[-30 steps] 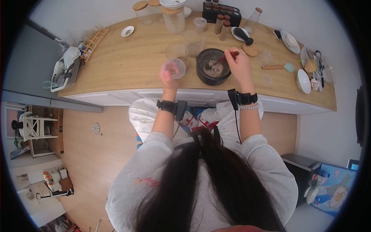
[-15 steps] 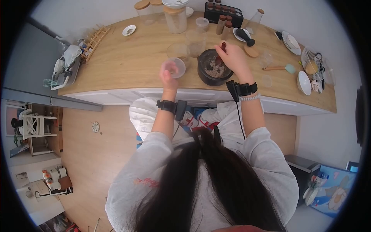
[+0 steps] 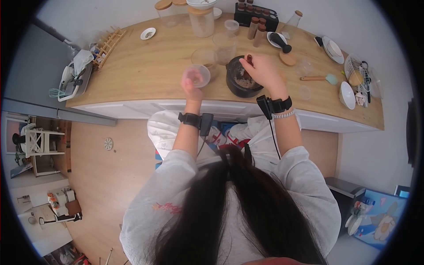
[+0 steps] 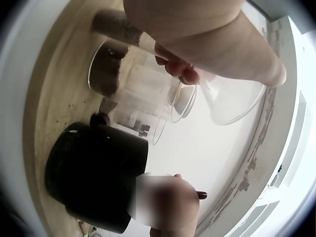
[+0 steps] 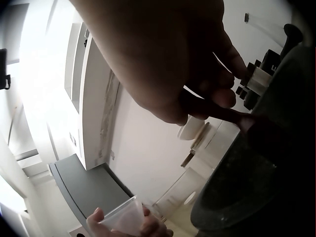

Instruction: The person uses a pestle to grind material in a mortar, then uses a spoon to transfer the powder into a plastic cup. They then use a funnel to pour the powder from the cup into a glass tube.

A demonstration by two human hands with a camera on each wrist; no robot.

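In the head view, my left hand [image 3: 192,88] grips a small translucent cup [image 3: 199,75], held left of a black mortar [image 3: 238,90]. The left wrist view shows fingers wrapped round the clear cup [image 4: 232,101]. My right hand [image 3: 265,73] is over the mortar's right side, pinching a dark reddish spoon [image 3: 249,58] by its handle. In the right wrist view the spoon [image 5: 224,112] slopes down into the dark bowl [image 5: 217,210]. Greyish-brown crumbly stuff [image 3: 245,81] lies inside the mortar; the hand partly covers it.
Clear containers [image 3: 225,46] stand just behind the mortar. Further back are a lidded jar [image 3: 202,24], spice bottles [image 3: 259,35] and a black pestle on a white dish [image 3: 271,40]. At the right lie a spatula [image 3: 313,78] and a white bowl [image 3: 347,95].
My right hand has moved left over the mortar, with the spoon handle shifting left and more upright. The left hand and cup have moved slightly.
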